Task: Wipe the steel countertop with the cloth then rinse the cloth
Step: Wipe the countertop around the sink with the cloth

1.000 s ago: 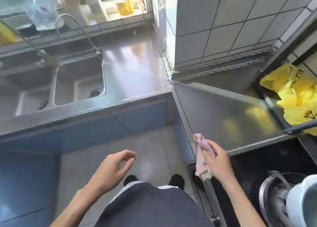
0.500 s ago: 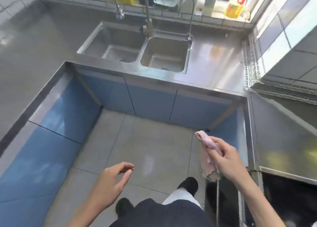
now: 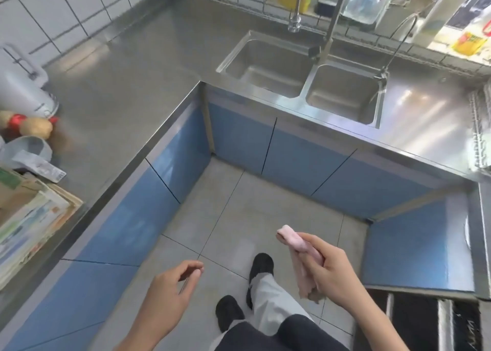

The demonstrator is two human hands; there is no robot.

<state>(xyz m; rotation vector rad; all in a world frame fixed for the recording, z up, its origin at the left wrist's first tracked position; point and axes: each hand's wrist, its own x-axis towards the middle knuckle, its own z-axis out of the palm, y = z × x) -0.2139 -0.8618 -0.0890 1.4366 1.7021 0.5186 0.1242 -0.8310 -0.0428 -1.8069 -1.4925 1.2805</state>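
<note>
My right hand (image 3: 332, 273) grips a folded pink cloth (image 3: 295, 240) over the tiled floor, low in the view and right of centre. The cloth's upper end sticks out above my fingers and its lower end hangs below my palm. My left hand (image 3: 170, 295) hovers lower left of it with loosely curled fingers, holding nothing. The steel countertop (image 3: 127, 85) wraps in an L around the floor space, from the left side to the far side. A double steel sink (image 3: 303, 81) with tall taps (image 3: 329, 32) is set into the far run.
A white kettle (image 3: 21, 90), a bottle with a red band (image 3: 29, 126), a bag and a stack of printed boxes (image 3: 29, 218) crowd the counter's left end. Bottles and containers line the window ledge behind the sink. Blue cabinet fronts (image 3: 297, 156) stand below. A dark stove edge (image 3: 425, 321) is at lower right.
My view has swung left, from the right-hand counter to the sink and left counter. My right hand still grips the cloth and has come away from the counter edge.
</note>
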